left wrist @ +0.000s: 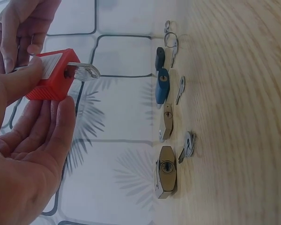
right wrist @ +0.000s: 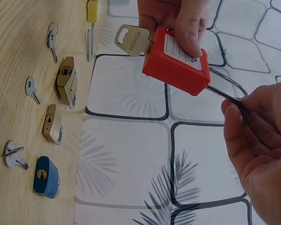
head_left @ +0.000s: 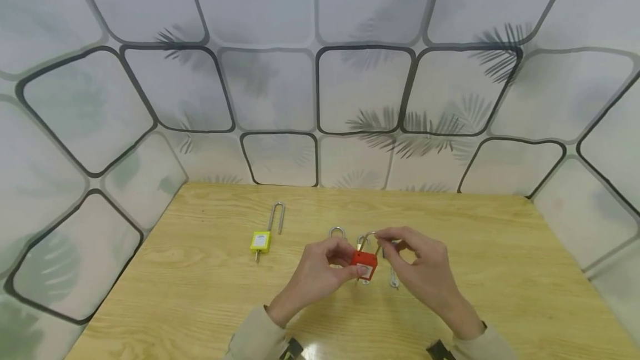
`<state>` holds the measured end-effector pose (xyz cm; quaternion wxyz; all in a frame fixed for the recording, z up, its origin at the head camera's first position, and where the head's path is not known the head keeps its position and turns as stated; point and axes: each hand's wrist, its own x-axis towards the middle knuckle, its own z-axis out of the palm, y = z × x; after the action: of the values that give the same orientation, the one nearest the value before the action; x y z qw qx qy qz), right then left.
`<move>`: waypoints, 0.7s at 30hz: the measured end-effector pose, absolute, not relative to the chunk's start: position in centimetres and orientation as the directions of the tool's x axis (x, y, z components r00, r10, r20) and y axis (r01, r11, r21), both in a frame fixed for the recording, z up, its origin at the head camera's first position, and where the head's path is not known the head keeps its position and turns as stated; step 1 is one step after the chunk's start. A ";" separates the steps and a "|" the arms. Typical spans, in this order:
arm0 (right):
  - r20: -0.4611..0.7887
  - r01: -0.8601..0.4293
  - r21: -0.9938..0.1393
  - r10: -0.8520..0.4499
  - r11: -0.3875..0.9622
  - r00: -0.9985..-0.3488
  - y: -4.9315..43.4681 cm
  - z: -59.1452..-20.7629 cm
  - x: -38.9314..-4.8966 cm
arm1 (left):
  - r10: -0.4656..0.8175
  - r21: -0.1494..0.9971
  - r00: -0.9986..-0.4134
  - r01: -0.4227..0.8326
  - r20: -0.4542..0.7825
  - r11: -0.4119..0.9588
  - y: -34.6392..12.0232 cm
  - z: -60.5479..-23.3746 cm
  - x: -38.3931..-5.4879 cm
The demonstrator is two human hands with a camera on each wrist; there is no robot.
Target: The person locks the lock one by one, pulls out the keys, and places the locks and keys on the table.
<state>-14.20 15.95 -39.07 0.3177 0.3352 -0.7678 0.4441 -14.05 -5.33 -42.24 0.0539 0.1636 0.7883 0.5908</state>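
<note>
My left hand (head_left: 320, 268) holds the body of a red padlock (head_left: 364, 264) raised over the table, its thumb lying on the white label. A silver key (right wrist: 132, 41) marked 000005A sticks out of the keyhole. On the other side, my right hand (head_left: 422, 263) pinches the long metal shackle (right wrist: 220, 93) between thumb and fingers. Whether both shackle legs sit in the body I cannot tell. Beyond the hands stand a large brass padlock (right wrist: 67, 80), a smaller brass padlock (right wrist: 51, 124) and a blue padlock (right wrist: 47, 178).
A yellow padlock (head_left: 260, 241) with a long shackle and a key lies to the left on the wooden table (head_left: 190, 293). Loose keys (right wrist: 32, 89) lie before the standing padlocks. A small dark padlock (left wrist: 160, 58) stands past the blue one. Patterned fabric (head_left: 270, 88) encloses the back and sides.
</note>
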 end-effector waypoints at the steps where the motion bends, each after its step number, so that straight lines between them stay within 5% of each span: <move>1: 0.791 -0.803 -0.462 -0.235 0.377 -0.565 16.0 -39.1 -14.2 | 0.323 0.950 -0.940 0.194 0.109 0.246 -5.3 -42.2 -14.0; 21: 0.791 -0.816 -0.464 -0.253 0.345 -0.557 16.0 -39.4 -14.3 | 0.323 0.936 -0.935 0.238 0.148 0.258 -5.4 -42.8 -14.0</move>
<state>-14.33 16.02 -39.39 0.3124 0.3523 -0.7583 0.4508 -14.03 -5.38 -42.85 0.0367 0.1771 0.7923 0.5828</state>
